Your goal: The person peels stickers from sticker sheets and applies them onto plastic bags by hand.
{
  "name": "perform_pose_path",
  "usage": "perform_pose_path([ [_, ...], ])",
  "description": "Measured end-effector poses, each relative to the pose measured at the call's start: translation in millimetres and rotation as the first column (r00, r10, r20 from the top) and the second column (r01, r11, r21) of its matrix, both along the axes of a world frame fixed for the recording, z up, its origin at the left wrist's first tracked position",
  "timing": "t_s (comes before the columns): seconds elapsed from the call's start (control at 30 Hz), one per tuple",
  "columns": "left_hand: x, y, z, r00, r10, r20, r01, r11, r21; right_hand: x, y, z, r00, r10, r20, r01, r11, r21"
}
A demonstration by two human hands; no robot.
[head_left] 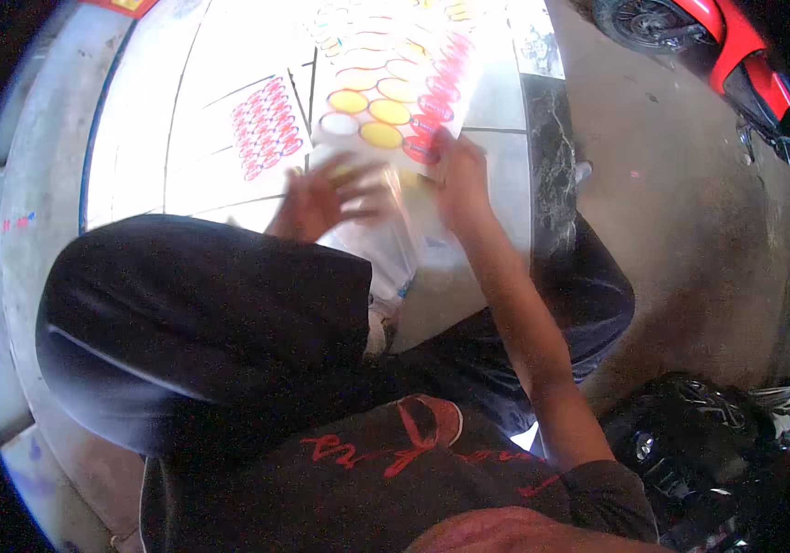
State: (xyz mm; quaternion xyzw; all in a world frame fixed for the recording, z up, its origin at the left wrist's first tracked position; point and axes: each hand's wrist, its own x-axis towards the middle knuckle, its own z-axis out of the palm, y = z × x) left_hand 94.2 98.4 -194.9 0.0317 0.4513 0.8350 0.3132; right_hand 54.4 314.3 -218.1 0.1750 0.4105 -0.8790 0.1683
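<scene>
A large sheet of oval stickers [389, 112], in yellow and red with one white oval, lies on the pale tiled surface before me. My right hand [462, 176] is at its lower right corner, fingers curled by the end red oval [422, 148]; blur hides whether they pinch anything. My left hand [322, 197] hovers near the sheet's lower left edge, motion-blurred, its fingers spread and nothing seen in them. Below and between both hands is a clear plastic bag [384, 259]. A smaller sheet of red oval stickers [267, 129] lies to the left.
Glare washes out the far tiles [243, 34]. My bent knee [194, 311] rises close beneath my left hand. A dark stone edge [550, 159] borders the tiles at right, above a concrete floor [643, 207]. A red motorcycle [747, 52] stands at far right, a dark one [685, 435] at lower right.
</scene>
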Motion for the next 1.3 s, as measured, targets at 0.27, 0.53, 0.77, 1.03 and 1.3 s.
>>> perform_pose_path([
  [0.27,16,38,2,0.93,0.351,0.106,-0.297,0.891,-0.342,28,-33,-14,1.0,-0.003,0.0,0.003,0.992,-0.127],
  [0.53,20,14,-22,0.935,0.33,-0.126,-0.34,0.744,-0.575,36,-15,-6,0.66,0.381,-0.648,0.506,0.412,0.758],
  [0.77,17,14,-28,0.931,0.307,-0.198,-0.365,0.749,-0.554,33,-21,-8,0.587,0.553,-0.592,0.466,0.367,0.805],
  [1.03,18,20,-16,0.889,0.408,-0.206,-0.454,0.733,-0.506,38,-27,-13,0.509,0.467,-0.723,0.543,0.478,0.69],
  [1.3,16,25,-5,0.825,0.557,0.094,-0.471,0.77,-0.431,52,-16,18,0.478,0.435,-0.763,0.558,0.52,0.647],
])
